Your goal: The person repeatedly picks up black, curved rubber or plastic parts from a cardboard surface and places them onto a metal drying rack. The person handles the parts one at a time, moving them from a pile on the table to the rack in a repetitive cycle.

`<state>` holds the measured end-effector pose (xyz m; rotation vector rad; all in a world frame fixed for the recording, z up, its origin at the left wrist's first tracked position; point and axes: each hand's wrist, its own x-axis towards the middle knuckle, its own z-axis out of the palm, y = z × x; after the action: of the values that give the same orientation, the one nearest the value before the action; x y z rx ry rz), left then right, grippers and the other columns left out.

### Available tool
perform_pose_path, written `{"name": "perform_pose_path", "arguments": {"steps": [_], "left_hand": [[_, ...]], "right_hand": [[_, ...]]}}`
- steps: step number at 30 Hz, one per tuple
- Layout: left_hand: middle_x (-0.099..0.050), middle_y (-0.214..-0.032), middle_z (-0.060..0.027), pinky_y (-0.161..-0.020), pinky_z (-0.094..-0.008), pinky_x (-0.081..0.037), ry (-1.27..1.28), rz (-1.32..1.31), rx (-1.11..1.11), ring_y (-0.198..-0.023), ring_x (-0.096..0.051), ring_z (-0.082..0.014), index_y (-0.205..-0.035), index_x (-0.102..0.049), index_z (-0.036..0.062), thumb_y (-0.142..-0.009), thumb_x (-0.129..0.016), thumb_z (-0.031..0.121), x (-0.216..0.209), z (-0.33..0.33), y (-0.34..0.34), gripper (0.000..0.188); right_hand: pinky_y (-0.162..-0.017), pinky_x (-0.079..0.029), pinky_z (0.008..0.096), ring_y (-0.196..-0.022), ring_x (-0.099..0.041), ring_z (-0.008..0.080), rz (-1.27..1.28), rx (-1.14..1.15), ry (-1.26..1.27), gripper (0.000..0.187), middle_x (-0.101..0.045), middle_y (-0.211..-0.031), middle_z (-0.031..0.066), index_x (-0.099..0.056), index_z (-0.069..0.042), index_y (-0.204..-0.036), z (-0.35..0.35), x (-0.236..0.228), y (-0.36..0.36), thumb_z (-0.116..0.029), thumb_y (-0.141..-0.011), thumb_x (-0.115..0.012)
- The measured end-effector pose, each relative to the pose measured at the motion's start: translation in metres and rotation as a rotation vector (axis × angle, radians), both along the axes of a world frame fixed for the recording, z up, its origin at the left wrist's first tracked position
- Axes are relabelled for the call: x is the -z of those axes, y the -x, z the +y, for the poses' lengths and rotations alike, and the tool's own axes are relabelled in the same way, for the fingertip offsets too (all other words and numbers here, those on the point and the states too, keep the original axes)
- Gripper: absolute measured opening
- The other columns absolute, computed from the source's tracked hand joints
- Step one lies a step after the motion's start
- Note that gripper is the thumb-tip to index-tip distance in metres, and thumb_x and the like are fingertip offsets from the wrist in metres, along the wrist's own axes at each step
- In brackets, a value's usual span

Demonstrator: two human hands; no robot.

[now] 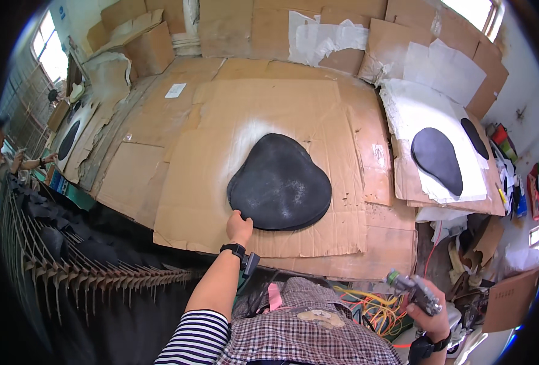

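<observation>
To the left of the left hand [239, 229], below table level, a rack of thin rods with a row of brown clips [93, 266] carries black sheets and crowds that side; farther out, a co-worker's hand [50, 159] shows near a black oval piece [69, 140]. Ahead, beyond both hands, brown cardboard panels [227, 27] stand as a wall. Ahead of the right hand [429, 310], a cardboard board covered in white paper [403, 109] bears a dark grey kidney-shaped pad [437, 159] and a smaller black oval pad [475, 139]. A tangle of orange and yellow hoses [373, 310] lies just left of the right hand.

The flat brown cardboard sheet [190, 182] has its near edge just beside the left wrist, and its surface gives room leftward and forward of that hand. The right hand is past this edge, wrapped around a silvery metal spray gun with a green part [417, 292]. A black rounded-triangular pad [278, 182] lies on the sheet, ahead and right of the left hand, whose fingertips touch its near left rim; whether they pinch it, I cannot tell.
</observation>
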<state>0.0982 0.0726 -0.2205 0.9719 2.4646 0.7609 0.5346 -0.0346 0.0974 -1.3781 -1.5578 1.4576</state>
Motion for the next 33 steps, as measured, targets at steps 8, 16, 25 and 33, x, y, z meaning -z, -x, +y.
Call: {"name": "perform_pose_path", "arguments": {"steps": [8, 16, 25, 33], "left_hand": [[-0.066, -0.086, -0.015, -0.073, -0.0431, -0.049, 0.055, -0.044, -0.088, -0.083, -0.063, -0.0338, -0.082, -0.061, 0.0032, -0.075, -0.063, 0.012, -0.02, 0.013, -0.012, 0.011], [-0.06, -0.081, -0.0062, -0.067, -0.0406, -0.05, -0.29, -0.594, -0.337, -0.073, -0.058, -0.0219, -0.085, -0.057, 0.0055, -0.076, -0.06, 0.003, 0.001, 0.023, -0.013, 0.01], [-0.055, -0.102, -0.0099, -0.079, -0.0457, -0.051, -0.511, -1.31, -0.511, -0.09, -0.059, -0.0252, -0.108, -0.047, 0.0069, -0.079, -0.054, -0.004, -0.008, 0.036, -0.011, 0.031], [-0.059, -0.098, -0.0091, -0.079, -0.0455, -0.054, -0.842, -1.508, -0.027, -0.091, -0.06, -0.024, -0.109, -0.048, 0.0095, -0.078, -0.052, -0.01, -0.178, 0.113, -0.021, 0.036]], "right_hand": [[-0.07, -0.051, 0.0301, -0.074, -0.063, 0.0168, 0.188, 0.196, -0.034, 0.055, -0.063, -0.086, 0.0099, -0.049, 0.004, -0.124, 0.03, 0.018, 0.008, -0.007, -0.075, -0.071], [-0.071, -0.051, 0.0299, -0.076, -0.062, 0.0169, 0.181, -0.061, 0.043, 0.051, -0.063, -0.084, 0.0094, -0.051, 0.004, -0.121, 0.054, 0.024, 0.011, -0.01, -0.076, -0.072], [-0.068, -0.05, 0.0276, -0.073, -0.062, 0.017, 0.207, 0.149, -0.02, 0.059, -0.062, -0.078, 0.0102, -0.049, 0.005, -0.12, 0.062, 0.035, 0.007, -0.023, -0.075, -0.076], [-0.074, -0.051, 0.0319, -0.079, -0.062, 0.0178, 0.303, 0.029, 0.01, 0.049, -0.063, -0.087, 0.0102, -0.05, 0.003, -0.12, 0.078, 0.06, 0.01, -0.013, -0.078, -0.072]]}}
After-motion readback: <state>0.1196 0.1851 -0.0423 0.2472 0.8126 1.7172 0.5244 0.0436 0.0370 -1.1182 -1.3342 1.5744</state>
